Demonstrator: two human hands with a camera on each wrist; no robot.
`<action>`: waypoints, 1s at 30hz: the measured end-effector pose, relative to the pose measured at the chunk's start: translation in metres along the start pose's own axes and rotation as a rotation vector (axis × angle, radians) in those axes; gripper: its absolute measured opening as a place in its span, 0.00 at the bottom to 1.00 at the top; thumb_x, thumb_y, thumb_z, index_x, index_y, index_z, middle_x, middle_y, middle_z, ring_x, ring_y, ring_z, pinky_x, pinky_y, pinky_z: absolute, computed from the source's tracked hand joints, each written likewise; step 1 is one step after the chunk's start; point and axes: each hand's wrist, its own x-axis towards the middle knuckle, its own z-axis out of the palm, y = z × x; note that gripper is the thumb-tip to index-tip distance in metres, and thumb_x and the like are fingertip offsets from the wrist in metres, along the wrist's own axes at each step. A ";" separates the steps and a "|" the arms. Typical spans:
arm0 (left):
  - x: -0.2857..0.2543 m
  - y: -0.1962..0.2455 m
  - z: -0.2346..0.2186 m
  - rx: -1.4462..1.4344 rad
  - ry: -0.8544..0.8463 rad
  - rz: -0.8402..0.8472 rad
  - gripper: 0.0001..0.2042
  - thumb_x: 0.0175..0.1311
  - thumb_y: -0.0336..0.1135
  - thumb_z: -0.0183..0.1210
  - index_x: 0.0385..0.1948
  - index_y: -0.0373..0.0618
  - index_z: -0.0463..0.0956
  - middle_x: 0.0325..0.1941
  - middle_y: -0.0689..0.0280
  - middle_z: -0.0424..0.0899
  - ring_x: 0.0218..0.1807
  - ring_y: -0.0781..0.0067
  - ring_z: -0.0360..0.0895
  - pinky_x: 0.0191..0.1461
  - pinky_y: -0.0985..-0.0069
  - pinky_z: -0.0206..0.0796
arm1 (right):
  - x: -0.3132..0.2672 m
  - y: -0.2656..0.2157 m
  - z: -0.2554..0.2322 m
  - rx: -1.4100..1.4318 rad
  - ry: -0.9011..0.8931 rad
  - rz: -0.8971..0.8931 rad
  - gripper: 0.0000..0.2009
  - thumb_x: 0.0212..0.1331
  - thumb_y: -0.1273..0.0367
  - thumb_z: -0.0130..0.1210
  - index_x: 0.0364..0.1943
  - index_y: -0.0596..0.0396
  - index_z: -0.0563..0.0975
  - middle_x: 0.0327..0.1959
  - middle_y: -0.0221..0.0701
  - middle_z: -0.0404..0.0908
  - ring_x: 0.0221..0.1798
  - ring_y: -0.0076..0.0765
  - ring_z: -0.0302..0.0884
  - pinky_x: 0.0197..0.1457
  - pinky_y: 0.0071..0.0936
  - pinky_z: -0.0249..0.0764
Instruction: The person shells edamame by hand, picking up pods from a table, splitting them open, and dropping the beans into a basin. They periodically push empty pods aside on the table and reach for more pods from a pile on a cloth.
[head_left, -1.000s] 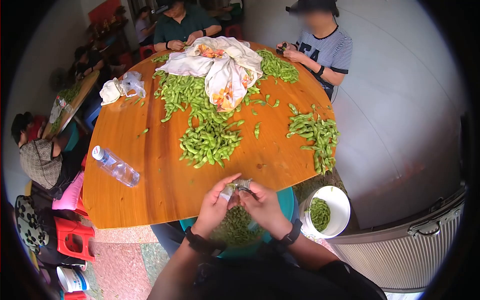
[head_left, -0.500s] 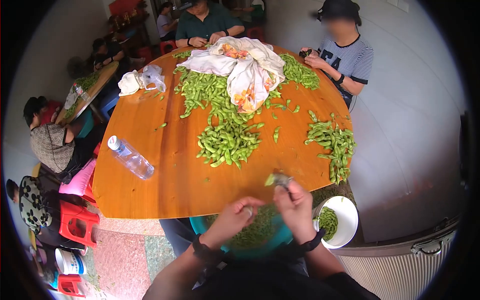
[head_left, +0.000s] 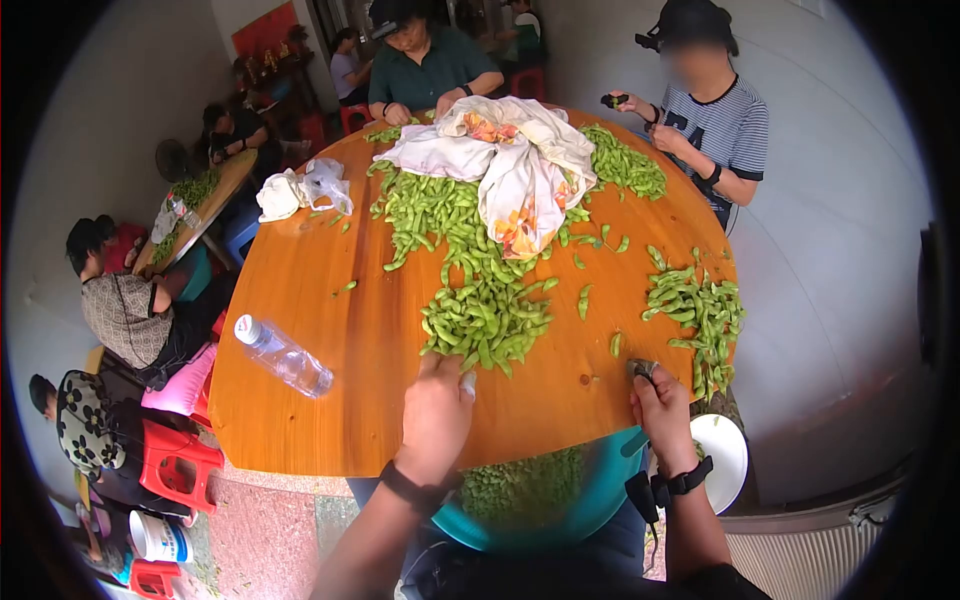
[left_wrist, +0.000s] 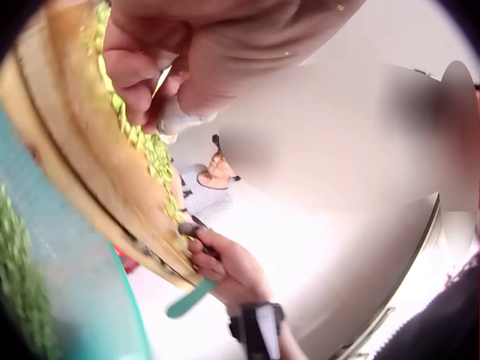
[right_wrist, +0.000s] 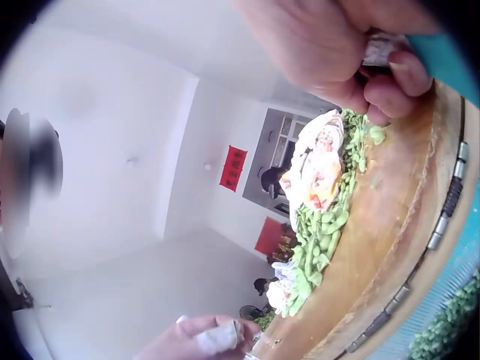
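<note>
My left hand (head_left: 437,410) reaches to the near edge of a heap of green edamame pods (head_left: 490,318), its fingertips at the lowest pods. Its fingers bend loosely in the left wrist view, with a gap to the thumb (left_wrist: 180,120), which has a white wrap. My right hand (head_left: 662,405) is over the table's right front edge. Its thumb and fingers pinch a small dark-and-grey tool (head_left: 642,370), whose kind I cannot tell. A single pod (head_left: 615,344) lies just beyond it. Below my hands, a teal basin (head_left: 490,535) contains small green pieces.
A clear bottle (head_left: 285,357) lies on the wooden table (head_left: 320,430). A floral cloth (head_left: 530,190) covers part of the pods. Another pod pile (head_left: 700,315) lies at the right edge, above a white bucket (head_left: 722,465). Two people sit across the table.
My hands, together over the basin at first, have separated. The left has moved forward to the pod heap; the right has moved right with its tool. A pod at the tool's tip has left it.
</note>
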 end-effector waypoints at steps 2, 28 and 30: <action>0.015 -0.008 0.013 0.168 -0.014 0.014 0.09 0.54 0.24 0.61 0.38 0.39 0.78 0.37 0.52 0.79 0.33 0.46 0.79 0.38 0.59 0.72 | -0.002 -0.001 0.001 0.025 0.007 0.015 0.06 0.67 0.72 0.48 0.41 0.56 0.76 0.19 0.20 0.70 0.18 0.14 0.63 0.21 0.16 0.59; -0.052 0.025 0.021 -0.123 -0.253 0.201 0.23 0.57 0.23 0.57 0.58 0.39 0.71 0.44 0.49 0.80 0.42 0.48 0.79 0.45 0.62 0.73 | -0.051 -0.031 0.066 0.068 -0.526 0.063 0.08 0.68 0.69 0.49 0.33 0.58 0.74 0.23 0.23 0.74 0.19 0.16 0.69 0.23 0.18 0.66; -0.054 0.022 0.024 -0.113 -0.237 0.249 0.24 0.56 0.22 0.57 0.58 0.39 0.71 0.46 0.47 0.79 0.43 0.47 0.79 0.45 0.63 0.73 | -0.050 -0.026 0.066 0.085 -0.515 0.069 0.07 0.68 0.69 0.50 0.35 0.58 0.75 0.23 0.24 0.75 0.19 0.17 0.69 0.23 0.18 0.67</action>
